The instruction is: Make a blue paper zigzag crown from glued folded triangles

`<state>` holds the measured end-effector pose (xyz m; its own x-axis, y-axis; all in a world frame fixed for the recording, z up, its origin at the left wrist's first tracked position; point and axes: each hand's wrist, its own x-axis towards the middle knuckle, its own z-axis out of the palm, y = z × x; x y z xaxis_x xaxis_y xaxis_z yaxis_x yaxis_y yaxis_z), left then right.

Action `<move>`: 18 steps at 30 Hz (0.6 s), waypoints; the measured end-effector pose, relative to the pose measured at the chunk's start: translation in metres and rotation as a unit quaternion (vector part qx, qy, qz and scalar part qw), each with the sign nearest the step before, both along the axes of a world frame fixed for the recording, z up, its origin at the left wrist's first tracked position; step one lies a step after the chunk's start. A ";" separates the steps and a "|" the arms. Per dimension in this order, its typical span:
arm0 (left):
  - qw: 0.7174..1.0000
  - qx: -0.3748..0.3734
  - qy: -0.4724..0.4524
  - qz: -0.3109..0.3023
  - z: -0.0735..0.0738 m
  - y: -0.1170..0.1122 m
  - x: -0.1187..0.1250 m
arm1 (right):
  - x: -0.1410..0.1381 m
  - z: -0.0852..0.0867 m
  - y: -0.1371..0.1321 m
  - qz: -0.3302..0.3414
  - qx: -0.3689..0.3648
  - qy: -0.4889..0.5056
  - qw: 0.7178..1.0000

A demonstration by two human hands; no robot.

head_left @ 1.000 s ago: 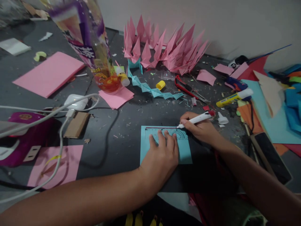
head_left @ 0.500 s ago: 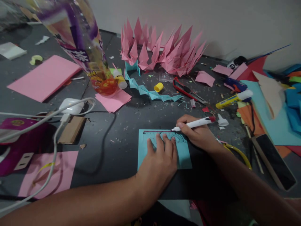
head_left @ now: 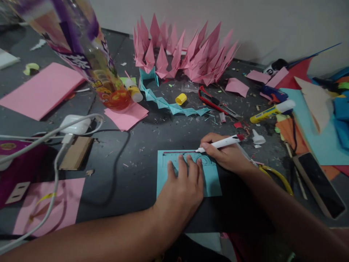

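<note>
A sheet of light blue paper (head_left: 163, 182) lies on the dark table (head_left: 136, 189). Across its upper part is a clear plastic ruler (head_left: 211, 161) with curved cut-outs. My left hand (head_left: 182, 182) presses the ruler down, its fingers spread. In my right hand (head_left: 227, 154) is a white marker (head_left: 222, 142) with a red end, its tip touching the paper just above the ruler. A thin dark red line runs along the ruler's top edge from the left up to the tip.
Pink folded-paper pieces (head_left: 163, 62) and a light blue folded chain (head_left: 174, 108) stand at the back. A red box cutter (head_left: 215, 102), yellow glue tube (head_left: 269, 112) and phone (head_left: 320, 185) lie to the right. Leftward are a plastic bottle (head_left: 89, 58) and white cables (head_left: 56, 171).
The whole view has shifted slightly, so most things sit a little further left. The marker remains near the same spot on the paper, and my left hand still presses the ruler.
</note>
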<state>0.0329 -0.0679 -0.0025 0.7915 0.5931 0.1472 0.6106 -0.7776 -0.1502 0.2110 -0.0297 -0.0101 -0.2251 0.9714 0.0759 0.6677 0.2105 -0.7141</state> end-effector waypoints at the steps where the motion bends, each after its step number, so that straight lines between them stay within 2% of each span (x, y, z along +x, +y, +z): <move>1: 1.000 -0.001 0.001 -0.001 0.000 0.000 0.000 | 0.000 0.000 0.000 0.003 -0.002 -0.001 1.000; 6: 1.000 0.003 0.002 -0.001 0.000 0.000 -0.001 | 0.000 0.001 0.000 0.030 0.004 0.003 1.000; 18: 1.000 -0.002 0.000 -0.001 -0.001 -0.001 -0.001 | -0.001 0.001 0.000 0.031 0.003 0.021 0.999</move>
